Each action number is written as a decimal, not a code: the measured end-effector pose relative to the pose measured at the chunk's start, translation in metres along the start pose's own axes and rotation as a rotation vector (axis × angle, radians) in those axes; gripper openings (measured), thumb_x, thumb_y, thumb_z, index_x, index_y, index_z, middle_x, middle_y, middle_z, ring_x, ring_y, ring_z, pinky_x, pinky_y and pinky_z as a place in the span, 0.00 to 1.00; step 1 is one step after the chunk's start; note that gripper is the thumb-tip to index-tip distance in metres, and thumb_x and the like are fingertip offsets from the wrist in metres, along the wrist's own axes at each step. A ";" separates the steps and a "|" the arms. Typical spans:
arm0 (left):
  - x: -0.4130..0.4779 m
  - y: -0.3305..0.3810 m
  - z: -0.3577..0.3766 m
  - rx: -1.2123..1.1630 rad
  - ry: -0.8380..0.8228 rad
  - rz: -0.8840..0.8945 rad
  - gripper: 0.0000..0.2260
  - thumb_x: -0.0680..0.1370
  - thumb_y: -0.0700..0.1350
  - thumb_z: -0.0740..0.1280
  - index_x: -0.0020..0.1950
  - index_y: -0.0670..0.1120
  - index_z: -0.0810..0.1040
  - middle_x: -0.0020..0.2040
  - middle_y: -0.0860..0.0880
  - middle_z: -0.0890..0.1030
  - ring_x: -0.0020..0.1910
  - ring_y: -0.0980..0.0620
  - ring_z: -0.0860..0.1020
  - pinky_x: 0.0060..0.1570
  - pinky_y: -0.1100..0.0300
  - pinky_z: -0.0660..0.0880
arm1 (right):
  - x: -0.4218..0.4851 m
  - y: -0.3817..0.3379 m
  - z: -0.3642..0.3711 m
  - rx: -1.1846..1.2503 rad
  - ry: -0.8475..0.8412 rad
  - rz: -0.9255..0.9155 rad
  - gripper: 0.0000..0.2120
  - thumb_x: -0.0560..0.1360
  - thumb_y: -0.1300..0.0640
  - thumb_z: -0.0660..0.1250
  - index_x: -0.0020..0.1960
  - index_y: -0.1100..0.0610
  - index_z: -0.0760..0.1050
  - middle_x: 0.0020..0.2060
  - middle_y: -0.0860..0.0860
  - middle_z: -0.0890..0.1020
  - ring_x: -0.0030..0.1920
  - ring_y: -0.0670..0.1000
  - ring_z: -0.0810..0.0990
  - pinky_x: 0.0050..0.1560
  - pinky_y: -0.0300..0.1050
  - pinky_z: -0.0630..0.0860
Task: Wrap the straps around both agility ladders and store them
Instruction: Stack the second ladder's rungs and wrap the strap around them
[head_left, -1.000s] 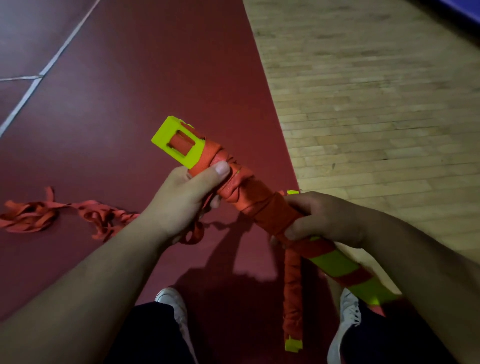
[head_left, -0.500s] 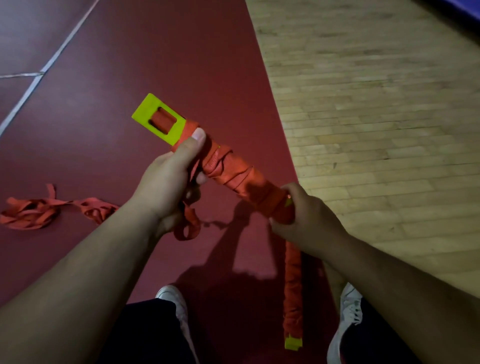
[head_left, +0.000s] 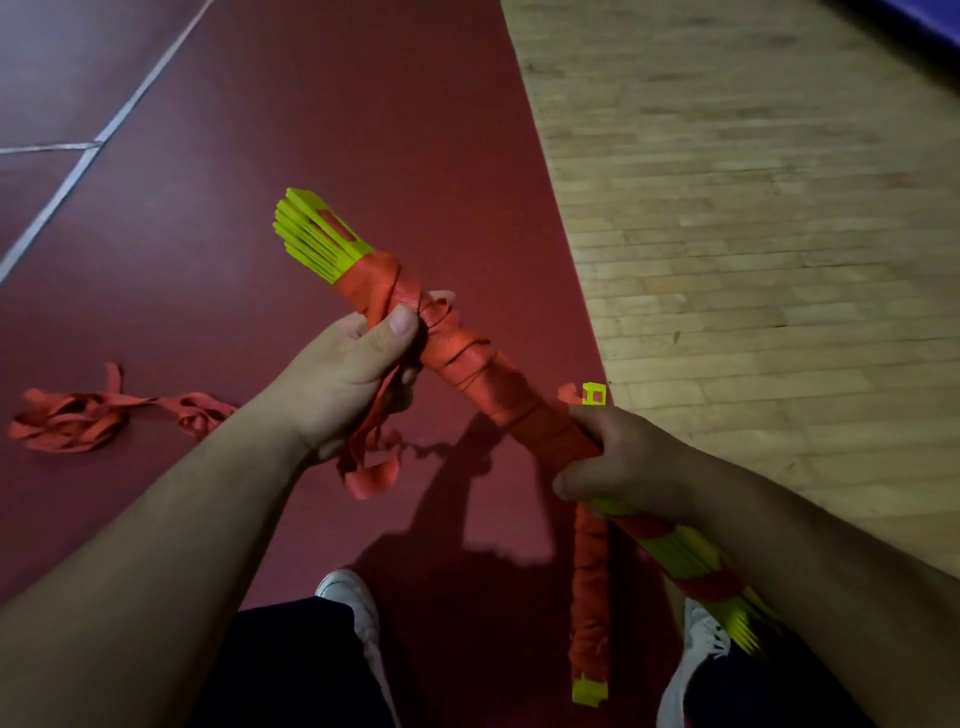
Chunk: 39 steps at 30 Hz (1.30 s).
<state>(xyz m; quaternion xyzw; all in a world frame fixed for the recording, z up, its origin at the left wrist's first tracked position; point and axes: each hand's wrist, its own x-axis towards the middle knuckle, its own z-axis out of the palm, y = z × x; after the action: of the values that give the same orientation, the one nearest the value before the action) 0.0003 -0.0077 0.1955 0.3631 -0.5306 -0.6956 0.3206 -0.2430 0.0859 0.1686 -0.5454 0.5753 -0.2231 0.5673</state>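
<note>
I hold an agility ladder bundle (head_left: 467, 364) slanted in front of me: stacked neon-yellow rungs, with orange strap wound around the middle. My left hand (head_left: 348, 379) grips its upper part, thumb pressed on the wraps, and loose strap (head_left: 371, 467) dangles below that hand. My right hand (head_left: 618, 462) is closed around the lower part. The bundle's far yellow end (head_left: 317, 231) points up-left. A second wrapped ladder (head_left: 589, 603) lies on the floor between my shoes, partly hidden by my right hand. More strap (head_left: 78, 421) trails in a loose pile on the red floor at left.
I stand on a dark red court surface (head_left: 311, 104) with white lines (head_left: 104, 135) at upper left. A pale wooden floor (head_left: 753, 208) runs along the right. My white shoes (head_left: 353, 603) and dark trousers show at the bottom. A blue edge (head_left: 924, 15) sits top right.
The bundle has rolled in my hands, so the yellow end now shows its stacked edges instead of its flat face. My right hand has slid slightly lower, uncovering the lower yellow rungs.
</note>
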 end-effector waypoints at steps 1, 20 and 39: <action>-0.001 0.000 -0.001 -0.001 -0.027 -0.005 0.39 0.55 0.72 0.77 0.60 0.51 0.81 0.30 0.53 0.72 0.28 0.58 0.67 0.28 0.67 0.65 | -0.001 -0.002 0.001 0.046 -0.038 0.002 0.09 0.65 0.63 0.73 0.42 0.56 0.75 0.24 0.45 0.77 0.24 0.44 0.72 0.29 0.38 0.69; 0.000 0.005 -0.009 0.218 -0.024 -0.040 0.32 0.59 0.81 0.61 0.29 0.52 0.73 0.26 0.49 0.71 0.24 0.50 0.68 0.36 0.50 0.65 | -0.001 0.001 -0.009 0.219 -0.051 -0.043 0.10 0.62 0.63 0.68 0.42 0.60 0.71 0.27 0.57 0.75 0.25 0.54 0.73 0.33 0.48 0.70; -0.001 0.011 -0.003 0.097 0.061 0.117 0.30 0.65 0.77 0.63 0.38 0.48 0.73 0.25 0.49 0.67 0.23 0.49 0.61 0.32 0.54 0.66 | 0.002 -0.005 -0.007 0.255 -0.011 -0.072 0.30 0.57 0.53 0.73 0.51 0.72 0.69 0.28 0.56 0.76 0.26 0.52 0.74 0.31 0.45 0.73</action>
<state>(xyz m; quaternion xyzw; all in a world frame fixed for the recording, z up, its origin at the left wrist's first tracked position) 0.0041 -0.0107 0.2062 0.3676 -0.5738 -0.6377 0.3590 -0.2467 0.0802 0.1734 -0.4902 0.5191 -0.3118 0.6269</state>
